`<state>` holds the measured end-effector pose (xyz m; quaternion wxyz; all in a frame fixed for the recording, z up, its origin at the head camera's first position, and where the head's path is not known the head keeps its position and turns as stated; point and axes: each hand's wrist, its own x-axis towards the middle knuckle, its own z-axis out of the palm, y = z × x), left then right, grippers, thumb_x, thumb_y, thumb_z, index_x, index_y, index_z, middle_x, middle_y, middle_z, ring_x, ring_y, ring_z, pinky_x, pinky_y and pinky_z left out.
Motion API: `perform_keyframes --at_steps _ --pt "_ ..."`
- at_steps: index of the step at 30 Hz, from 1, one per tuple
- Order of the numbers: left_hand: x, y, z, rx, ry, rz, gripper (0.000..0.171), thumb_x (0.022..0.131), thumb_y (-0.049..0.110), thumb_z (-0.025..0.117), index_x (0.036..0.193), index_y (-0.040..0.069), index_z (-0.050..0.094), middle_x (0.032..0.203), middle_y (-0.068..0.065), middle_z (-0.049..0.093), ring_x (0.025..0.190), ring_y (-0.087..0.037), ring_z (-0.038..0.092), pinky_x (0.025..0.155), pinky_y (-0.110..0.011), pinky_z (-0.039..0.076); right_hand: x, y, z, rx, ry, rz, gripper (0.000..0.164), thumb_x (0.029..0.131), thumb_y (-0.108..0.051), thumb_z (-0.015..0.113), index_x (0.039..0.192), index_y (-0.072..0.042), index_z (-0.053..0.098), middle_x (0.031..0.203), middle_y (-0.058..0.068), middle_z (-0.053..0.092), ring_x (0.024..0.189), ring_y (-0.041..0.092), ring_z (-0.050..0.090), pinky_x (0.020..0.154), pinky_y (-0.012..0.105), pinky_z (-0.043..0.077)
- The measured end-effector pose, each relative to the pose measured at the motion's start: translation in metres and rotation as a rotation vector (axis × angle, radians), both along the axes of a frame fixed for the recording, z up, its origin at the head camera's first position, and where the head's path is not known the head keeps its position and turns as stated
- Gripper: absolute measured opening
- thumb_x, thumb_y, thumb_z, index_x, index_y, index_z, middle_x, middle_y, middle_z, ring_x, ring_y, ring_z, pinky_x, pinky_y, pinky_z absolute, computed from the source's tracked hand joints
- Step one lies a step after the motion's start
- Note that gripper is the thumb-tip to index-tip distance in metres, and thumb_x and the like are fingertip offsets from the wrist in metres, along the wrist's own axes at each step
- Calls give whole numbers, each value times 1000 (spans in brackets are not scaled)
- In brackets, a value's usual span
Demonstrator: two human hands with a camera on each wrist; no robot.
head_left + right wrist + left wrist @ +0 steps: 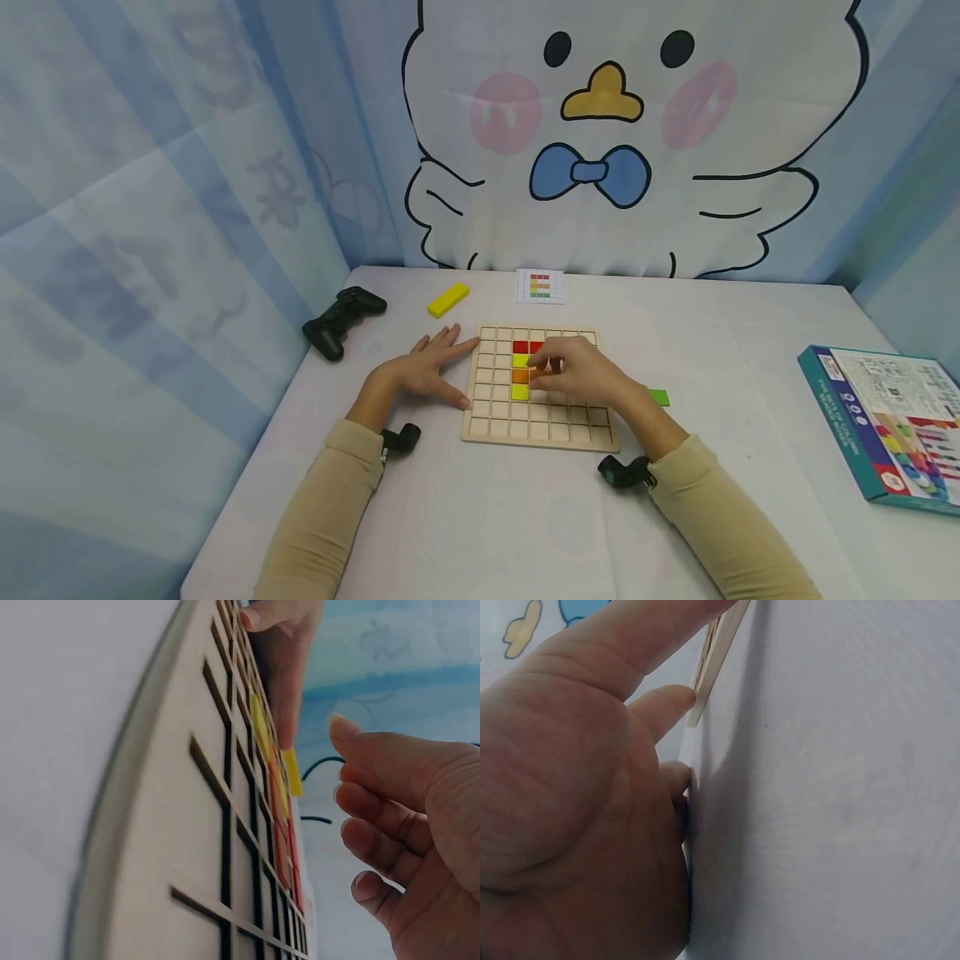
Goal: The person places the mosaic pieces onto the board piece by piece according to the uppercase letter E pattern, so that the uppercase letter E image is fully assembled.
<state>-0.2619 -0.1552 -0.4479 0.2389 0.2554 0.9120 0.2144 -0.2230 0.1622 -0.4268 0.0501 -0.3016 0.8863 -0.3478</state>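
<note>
A wooden grid board point(495, 429) lies on the white table. Set in its squares are red tiles point(520, 347), yellow tiles point(520, 392) and an orange tile point(519, 377). My left hand point(431, 371) spreads its fingers along the board's left side, thumb and forefinger at the edge. Over the coloured squares hovers my right hand point(573, 369), hiding part of the grid. In the right wrist view its fingers point(379, 802) are loosely bent with a gap to the thumb, and nothing shows between them.
Behind the board lie a yellow block point(447, 300) and a small card with a coloured grid pattern point(540, 287). A black game controller point(345, 321) sits at the left edge. Beside my right wrist is a green piece point(660, 397), partly covered. A flat game box point(885, 425) lies far right.
</note>
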Motion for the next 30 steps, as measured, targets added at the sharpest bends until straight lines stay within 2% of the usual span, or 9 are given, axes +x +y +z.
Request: perform_keyframes --at_steps 6,17,23,30 --pt "0 -1 -1 1 15 -10 115 78 63 82 168 37 15 176 -8 -14 163 -26 -16 130 -52 -11 -1 27 14 -17 -3 -105 31 88 -23 86 114 -8 79 92 -4 69 82 20 55 67 28 46" --pt "0 -2 -1 11 10 -8 115 78 63 83 168 37 15 176 -8 -13 163 -26 -16 130 -53 -11 -4 78 23 5 47 -230 33 89 -21 85 118 -8 77 95 2 70 84 22 54 67 29 45" --pt "1 -2 0 8 7 -3 115 78 63 83 168 37 15 176 -7 -13 163 -25 -16 130 -52 -12 -5 104 26 19 11 -287 34 90 -22 84 120 -7 77 98 5 71 89 23 54 71 28 47" --pt "1 -1 0 10 7 -9 115 78 63 83 168 36 15 176 -8 -13 163 -27 -15 130 -53 -11 -5 126 28 35 -65 -297 37 90 -23 84 121 -6 76 100 6 72 88 23 55 72 27 48"
